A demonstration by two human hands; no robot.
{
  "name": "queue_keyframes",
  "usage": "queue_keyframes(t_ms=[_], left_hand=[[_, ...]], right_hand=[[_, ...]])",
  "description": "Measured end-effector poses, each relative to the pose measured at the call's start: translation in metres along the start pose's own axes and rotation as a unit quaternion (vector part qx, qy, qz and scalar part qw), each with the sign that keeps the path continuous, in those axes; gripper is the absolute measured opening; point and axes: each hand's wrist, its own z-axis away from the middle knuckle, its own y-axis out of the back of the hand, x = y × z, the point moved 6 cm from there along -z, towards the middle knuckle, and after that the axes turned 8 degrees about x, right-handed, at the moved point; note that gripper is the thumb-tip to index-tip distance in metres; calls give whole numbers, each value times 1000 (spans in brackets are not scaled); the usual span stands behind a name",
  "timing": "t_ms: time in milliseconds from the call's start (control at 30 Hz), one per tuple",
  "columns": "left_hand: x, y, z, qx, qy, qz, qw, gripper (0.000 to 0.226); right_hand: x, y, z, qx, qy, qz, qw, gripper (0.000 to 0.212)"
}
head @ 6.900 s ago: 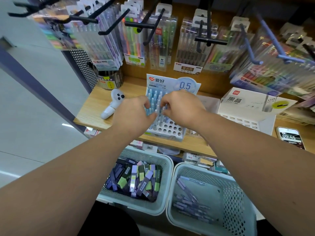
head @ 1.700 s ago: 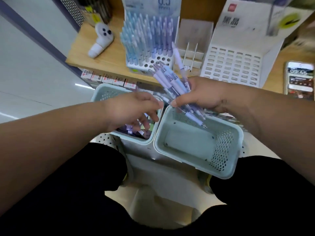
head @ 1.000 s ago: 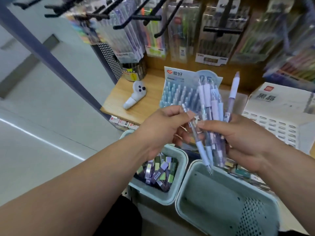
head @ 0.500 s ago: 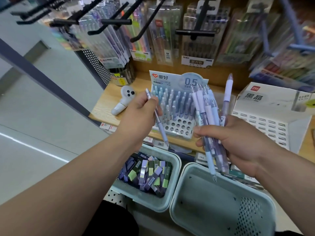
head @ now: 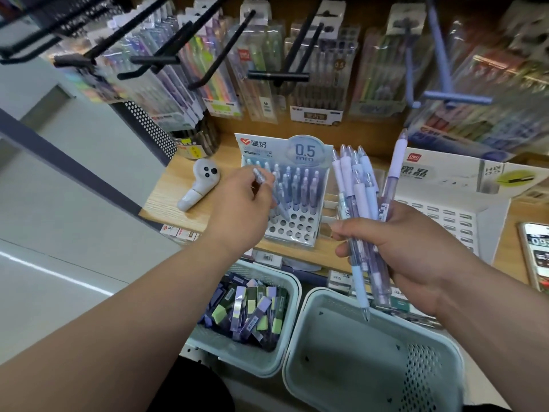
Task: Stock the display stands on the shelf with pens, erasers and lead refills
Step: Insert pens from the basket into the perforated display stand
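Note:
A white pen stand (head: 297, 230) marked 0.5 mm stands on the wooden shelf (head: 166, 194), its back rows filled with pale blue pens and its front holes bare. My left hand (head: 240, 209) pinches a single pen (head: 271, 193), tip down, over the stand's left side. My right hand (head: 407, 251) grips a bundle of several light blue and lilac pens (head: 359, 203) upright, to the right of the stand. A larger white slotted stand (head: 445, 209) sits further right.
Below the shelf are two pale green baskets: the left basket (head: 292, 281) holds several purple and green lead refill cases, the right basket (head: 365, 370) shows a bare bottom. A white controller (head: 202, 185) lies at the shelf's left, a phone (head: 536, 251) at the right. Packaged pens hang on hooks above.
My left hand drew one pen out of the bundle and carried it up and forward to the stand. The right hand keeps the bundle, raised from the basket.

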Motion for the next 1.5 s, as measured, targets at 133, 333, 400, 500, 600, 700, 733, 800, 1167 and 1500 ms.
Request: queue_keyframes(t_ms=[133,333,400,500,600,700,733,800,1167,1500], left_hand=[[1,-4,0,18,-69,-53,996,14],[17,-8,2,65,-115,-109,985,21],[17,-11,2,60,-110,-115,985,23],[16,-14,3,60,-112,-136,983,21],[19,-16,3,62,-123,-149,979,21],[23,-17,2,69,-126,-159,977,22],[24,-17,1,72,-125,-158,977,22],[24,-18,1,74,-120,-159,977,22],[26,-27,-2,76,-103,-164,978,23],[23,-30,-7,89,-99,-172,976,21]], right_hand=[[1,2,-2,-3,-1,0,1000,23],[0,-1,-4,-12,-12,5,1000,23],[-1,-1,-4,-12,-10,4,1000,23],[-1,0,-4,-11,-7,3,1000,21],[-2,1,-5,-12,-1,6,1000,22],[-1,2,-6,-12,0,5,1000,23],[-1,3,-6,-11,1,4,1000,23],[0,4,-7,-8,1,-2,1000,24],[-1,3,-7,-12,-3,-31,999,29],[-1,7,-7,-17,4,-29,999,24]])
